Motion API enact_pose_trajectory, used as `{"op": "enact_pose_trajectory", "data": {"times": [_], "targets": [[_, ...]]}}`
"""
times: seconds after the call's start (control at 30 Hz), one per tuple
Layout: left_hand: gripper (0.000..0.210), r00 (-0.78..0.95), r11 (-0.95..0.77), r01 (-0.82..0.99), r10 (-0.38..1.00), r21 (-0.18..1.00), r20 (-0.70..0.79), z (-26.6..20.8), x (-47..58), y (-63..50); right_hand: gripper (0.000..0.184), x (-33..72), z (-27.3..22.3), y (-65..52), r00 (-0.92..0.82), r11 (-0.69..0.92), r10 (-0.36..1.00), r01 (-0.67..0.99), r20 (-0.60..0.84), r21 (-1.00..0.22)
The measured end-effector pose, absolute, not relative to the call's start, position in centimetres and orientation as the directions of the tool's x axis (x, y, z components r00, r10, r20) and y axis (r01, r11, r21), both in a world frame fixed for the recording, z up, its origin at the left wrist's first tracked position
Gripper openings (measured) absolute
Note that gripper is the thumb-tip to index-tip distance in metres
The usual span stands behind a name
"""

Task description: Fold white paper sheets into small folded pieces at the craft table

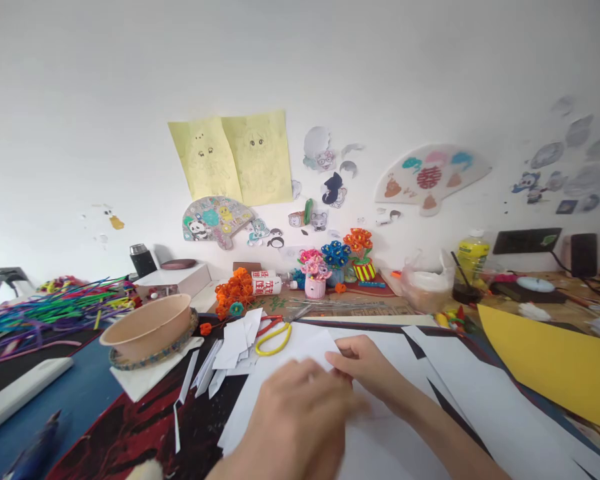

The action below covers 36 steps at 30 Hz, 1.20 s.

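A small piece of white paper (322,345) is pinched between the thumb and fingers of my right hand (367,368), just above the desk. My left hand (300,410) crosses in front of it, smeared by motion. Its fingers reach close to my right hand, and I cannot tell what they grip. Large white sheets (400,443) lie under both hands. Scissors with yellow and red handles (274,340) rest just beyond the paper, beside a pile of cut white paper pieces (237,347).
A peach bowl (147,330) stands at left near a heap of coloured pipe cleaners (85,313). A pen (35,447) lies front left. Fuzzy flower pots (316,285) line the back, with a yellow bottle (473,257) farther right. A yellow sheet (555,367) lies at right.
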State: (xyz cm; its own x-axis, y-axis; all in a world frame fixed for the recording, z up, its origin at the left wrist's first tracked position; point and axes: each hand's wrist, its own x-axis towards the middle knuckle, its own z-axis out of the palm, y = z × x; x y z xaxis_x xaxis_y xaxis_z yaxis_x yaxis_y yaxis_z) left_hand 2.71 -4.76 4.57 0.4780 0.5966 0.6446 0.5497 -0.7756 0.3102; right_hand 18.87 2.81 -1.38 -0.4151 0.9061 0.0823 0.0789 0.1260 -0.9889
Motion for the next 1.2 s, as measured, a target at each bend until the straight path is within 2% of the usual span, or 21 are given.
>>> {"op": "enact_pose_trajectory", "data": {"times": [0.07, 0.17, 0.23, 0.3, 0.47, 0.6, 0.8, 0.93, 1.2], "targets": [[0.023, 0.511, -0.72, 0.658, 0.641, 0.219, 0.573, 3.8, 3.2, -2.8, 0.043, 19.0, -1.3, 2.8, -0.436, 0.105, 0.896, 0.039, 0.078, -0.994], [0.034, 0.52, -0.603, 0.798, 0.704, 0.02, 0.483, 2.2, 3.6, -0.3, 0.048, 19.1, -1.2, 3.0, -0.408, 0.097, 0.909, 0.016, 0.083, -0.995], [0.036, 0.509, -0.577, 0.817, 0.732, 0.015, 0.453, 1.5, 3.4, 0.5, 0.049, 19.2, -1.2, 3.1, -0.37, 0.138, 0.921, 0.008, 0.125, -0.99], [0.036, 0.476, -0.574, 0.811, 0.761, 0.114, 0.44, 1.1, 3.1, 0.5, 0.045, 19.3, -1.0, 3.0, -0.35, 0.204, 0.917, -0.001, 0.192, -0.979], [0.035, 0.332, -0.511, 0.671, 0.855, 0.538, 0.398, 1.3, 2.4, -0.4, 0.035, 19.1, -0.6, 2.6, -0.384, 0.238, 0.892, -0.053, 0.24, -0.97], [0.038, 0.282, -0.441, 0.547, 0.898, 0.712, 0.339, 1.7, 2.5, -0.8, 0.036, 19.2, -0.5, 2.5, -0.422, 0.209, 0.874, -0.121, 0.241, -0.97], [0.039, 0.32, -0.381, 0.353, 0.907, 0.854, 0.272, 2.4, 2.5, -0.9, 0.04, 19.6, -1.3, 3.1, -0.41, 0.193, 0.884, -0.121, 0.226, -0.974], [0.035, 0.363, -0.391, 0.282, 0.889, 0.876, 0.28, 2.5, 2.5, -0.8, 0.038, 19.6, -1.4, 3.2, -0.386, 0.183, 0.899, -0.092, 0.204, -0.979], [0.038, 0.311, -0.343, 0.26, 0.915, 0.903, 0.258, 2.0, 2.4, -0.5, 0.04, 19.7, -0.9, 2.7, -0.412, 0.178, 0.889, -0.096, 0.202, -0.979]]}}
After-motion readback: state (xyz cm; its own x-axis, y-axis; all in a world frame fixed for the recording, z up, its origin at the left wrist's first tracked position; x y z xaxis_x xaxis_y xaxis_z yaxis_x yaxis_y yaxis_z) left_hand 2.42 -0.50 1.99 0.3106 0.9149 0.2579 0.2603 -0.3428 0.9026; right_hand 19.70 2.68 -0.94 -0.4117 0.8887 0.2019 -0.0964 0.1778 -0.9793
